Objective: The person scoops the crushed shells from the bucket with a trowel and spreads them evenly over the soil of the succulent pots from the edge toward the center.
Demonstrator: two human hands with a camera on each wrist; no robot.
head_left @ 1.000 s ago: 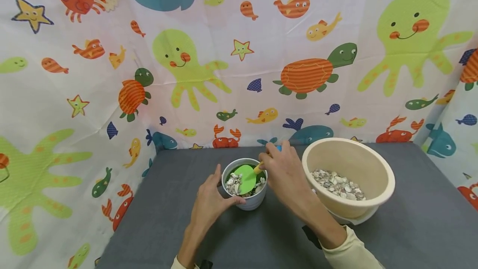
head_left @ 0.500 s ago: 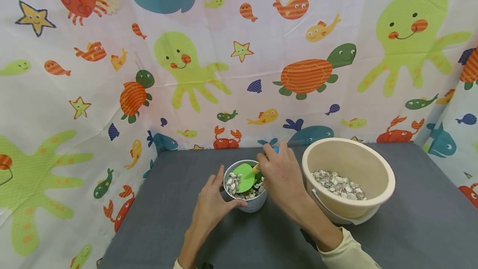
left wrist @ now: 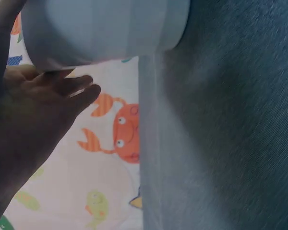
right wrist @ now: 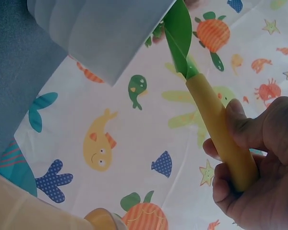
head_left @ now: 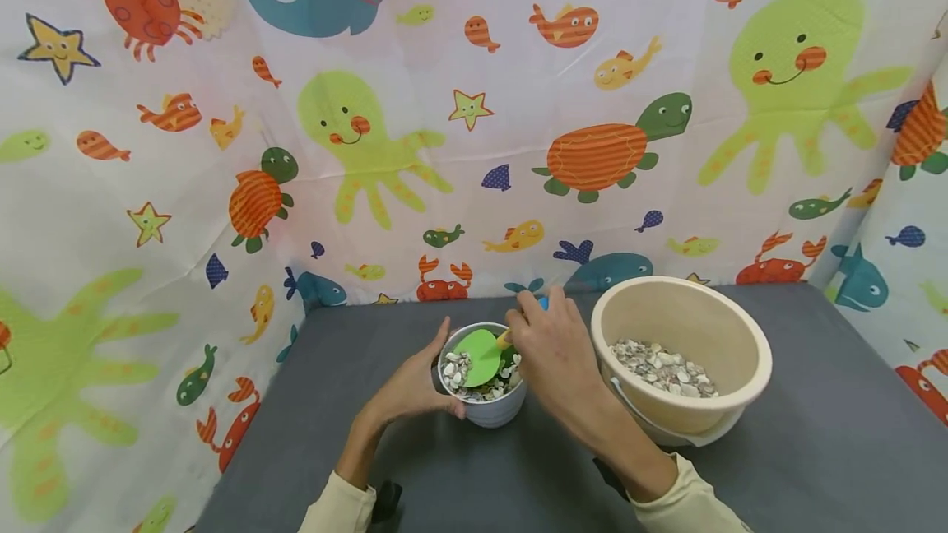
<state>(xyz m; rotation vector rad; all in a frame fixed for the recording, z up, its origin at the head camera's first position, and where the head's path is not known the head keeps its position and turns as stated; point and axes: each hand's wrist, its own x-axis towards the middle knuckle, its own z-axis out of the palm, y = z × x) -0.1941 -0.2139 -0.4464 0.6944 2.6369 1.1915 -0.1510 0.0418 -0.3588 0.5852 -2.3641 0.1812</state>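
A small white ribbed pot (head_left: 494,413) stands on the grey table, with pale shell pieces (head_left: 455,370) and some green leaves inside. My left hand (head_left: 411,383) grips its left side near the rim, thumb in front and fingers behind; the left wrist view shows this hand (left wrist: 36,108) against the pot wall. My right hand (head_left: 557,348) holds a toy trowel (head_left: 483,358) with a green blade, which is tilted inside the pot. In the right wrist view, my right hand (right wrist: 264,158) wraps round the trowel's yellow handle (right wrist: 218,122).
To the right of the pot stands a cream bucket (head_left: 757,364), its white handle hanging down in front. More shell pieces (head_left: 664,370) lie in its bottom. Behind the grey table (head_left: 815,434) hangs a cloth (head_left: 504,72) printed with sea animals.
My left hand has turned and closed in round the pot's side, its thumb shifting left along the front. The right hand and trowel have barely moved. The view has shifted slightly.
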